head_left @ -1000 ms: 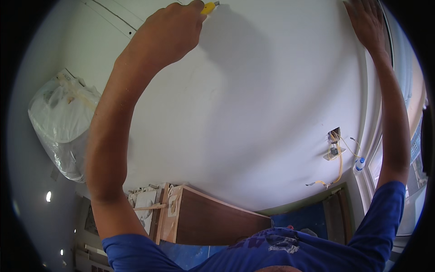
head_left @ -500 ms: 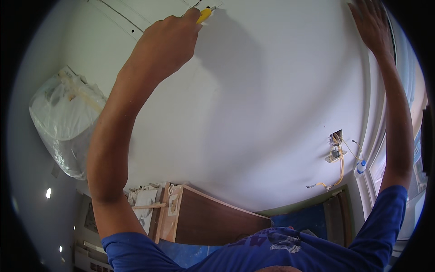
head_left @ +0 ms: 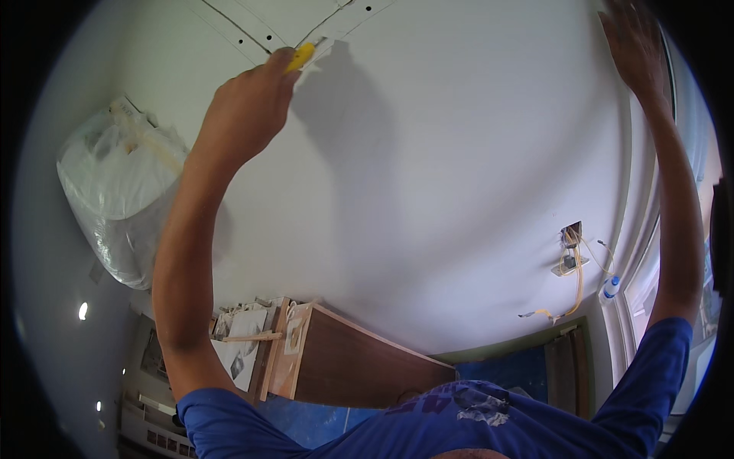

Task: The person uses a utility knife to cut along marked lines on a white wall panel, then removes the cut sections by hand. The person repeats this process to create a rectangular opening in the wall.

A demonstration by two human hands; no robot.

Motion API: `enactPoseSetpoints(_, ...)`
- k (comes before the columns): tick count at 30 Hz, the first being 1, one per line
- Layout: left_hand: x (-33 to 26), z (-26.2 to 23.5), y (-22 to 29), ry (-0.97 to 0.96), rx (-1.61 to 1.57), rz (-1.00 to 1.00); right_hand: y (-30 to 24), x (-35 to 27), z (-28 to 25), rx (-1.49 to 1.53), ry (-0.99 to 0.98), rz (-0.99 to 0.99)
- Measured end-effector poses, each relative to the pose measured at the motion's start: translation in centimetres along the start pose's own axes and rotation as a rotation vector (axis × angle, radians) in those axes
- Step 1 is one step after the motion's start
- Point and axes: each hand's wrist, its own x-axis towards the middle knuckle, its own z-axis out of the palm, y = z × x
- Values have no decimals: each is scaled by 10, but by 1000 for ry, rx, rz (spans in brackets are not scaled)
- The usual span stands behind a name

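My left hand (head_left: 256,99) is raised, its fingers wrapped round a yellow utility knife (head_left: 301,57). The thin blade points up and right, close to the white wall surface (head_left: 459,153); whether it touches cannot be made out. Just beyond the knife, dark seams (head_left: 325,21) with faint pencil-like lines and several small dark holes run across the surface. At the upper right my right hand (head_left: 636,50) is stretched up, holding nothing, its fingers extended beside the window frame (head_left: 667,76); it appears to rest flat there.
A plastic-wrapped bulky unit (head_left: 122,191) is mounted left of my left forearm. Yellow wires (head_left: 577,291) hang from an open wall box (head_left: 571,233) at the right, near a small blue-and-white bottle (head_left: 610,287). Below stands a brown wooden cabinet (head_left: 367,359) with boards beside it.
My left hand has moved left and down with the utility knife, and more of the seams and holes shows. The view has shifted slightly; my right hand stays by the window frame.
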Motion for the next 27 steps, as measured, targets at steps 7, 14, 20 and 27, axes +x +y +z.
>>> enactPoseSetpoints(7,43,-11,40,54,-43,59,0,1,3,-17,8,17)
enactPoseSetpoints(14,66,-20,70,-178,-12,-60,10,-5,31,-233,235,52)
enactPoseSetpoints(20,63,-3,51,-155,-46,-24,-1,-2,20,-172,129,119)
enactPoseSetpoints(27,62,13,49,27,-29,87,9,-2,30,-216,175,82)
